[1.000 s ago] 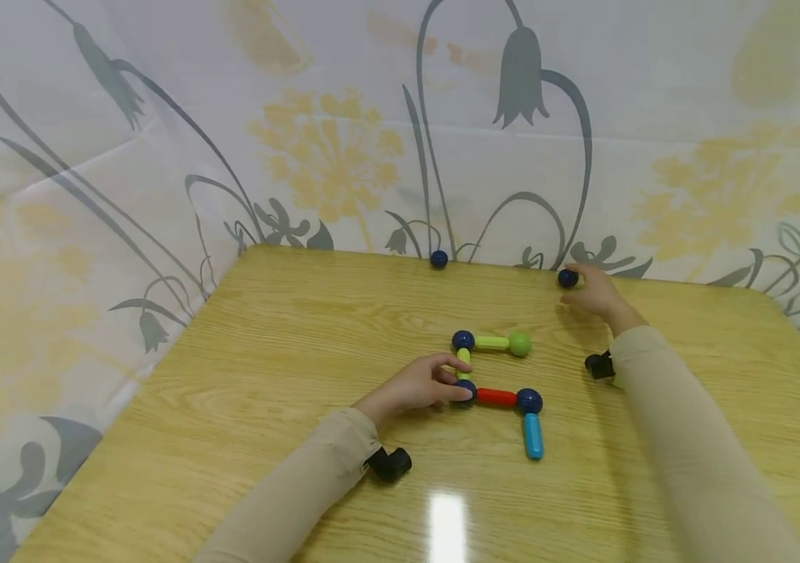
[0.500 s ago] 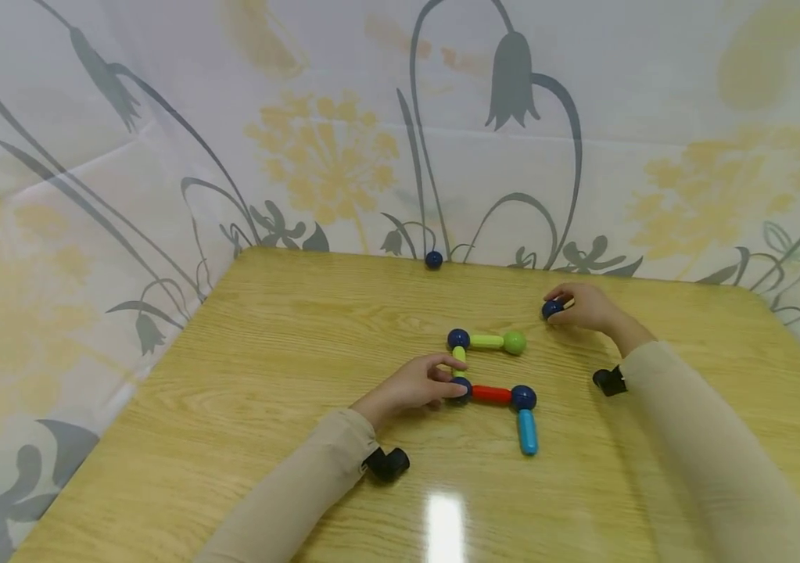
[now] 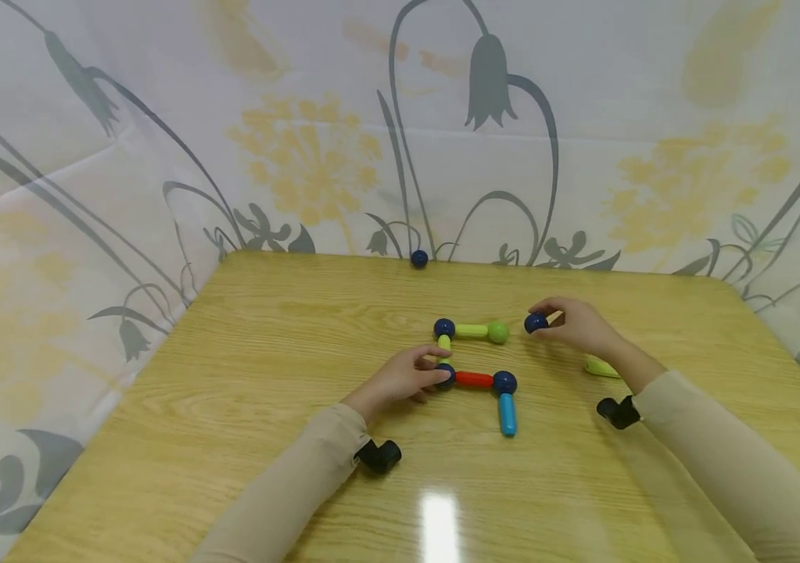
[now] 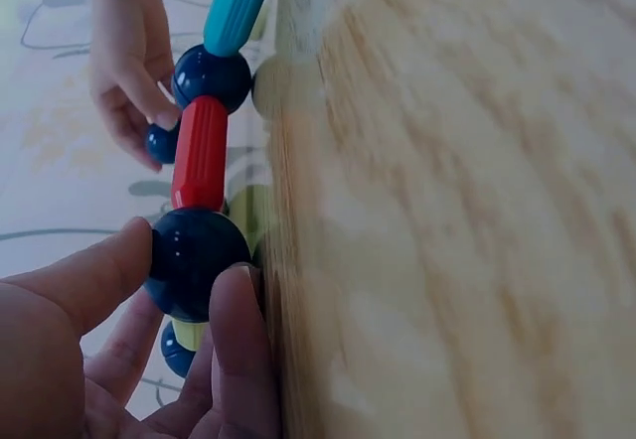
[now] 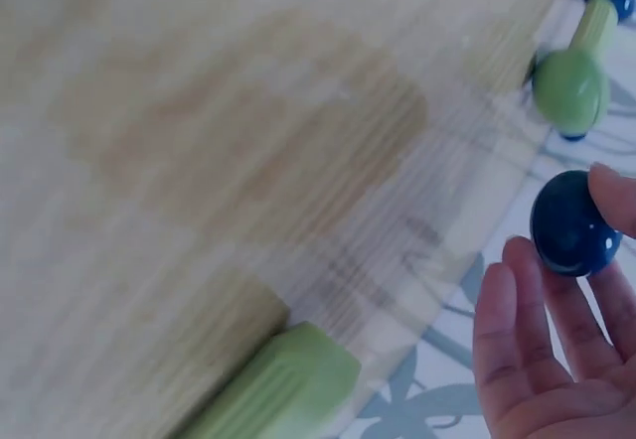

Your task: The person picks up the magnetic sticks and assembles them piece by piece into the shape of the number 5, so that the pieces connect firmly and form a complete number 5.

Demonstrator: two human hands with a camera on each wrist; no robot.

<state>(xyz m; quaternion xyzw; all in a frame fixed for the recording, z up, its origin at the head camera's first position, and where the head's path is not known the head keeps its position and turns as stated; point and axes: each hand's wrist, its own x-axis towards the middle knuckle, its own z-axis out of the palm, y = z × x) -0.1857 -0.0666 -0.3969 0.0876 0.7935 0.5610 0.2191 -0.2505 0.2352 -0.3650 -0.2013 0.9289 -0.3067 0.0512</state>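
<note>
My left hand [image 3: 403,378] pinches a dark blue ball [image 4: 199,263] between thumb and fingers. That ball joins a red stick [image 3: 474,380] and a short yellow-green stick [image 3: 445,347]. The red stick leads to another blue ball [image 3: 504,382] bearing a light blue stick [image 3: 507,416]. At the far corner, a blue ball [image 3: 444,328] connects to a yellow-green stick [image 3: 471,331] ending in a green ball [image 3: 498,332]. To the right of this green ball, apart from it, my right hand [image 3: 578,327] holds a loose blue ball [image 5: 574,223] by the fingertips.
A loose yellow-green stick [image 3: 600,367] lies on the wooden table [image 3: 287,313] beside my right wrist, partly hidden by it. Another blue ball [image 3: 419,259] rests at the table's back edge. Behind stands a flower-printed cloth [image 3: 343,156].
My right hand has brought its blue ball from the back edge forward and left, close to the green ball. The left hand keeps its hold; the head view has shifted slightly.
</note>
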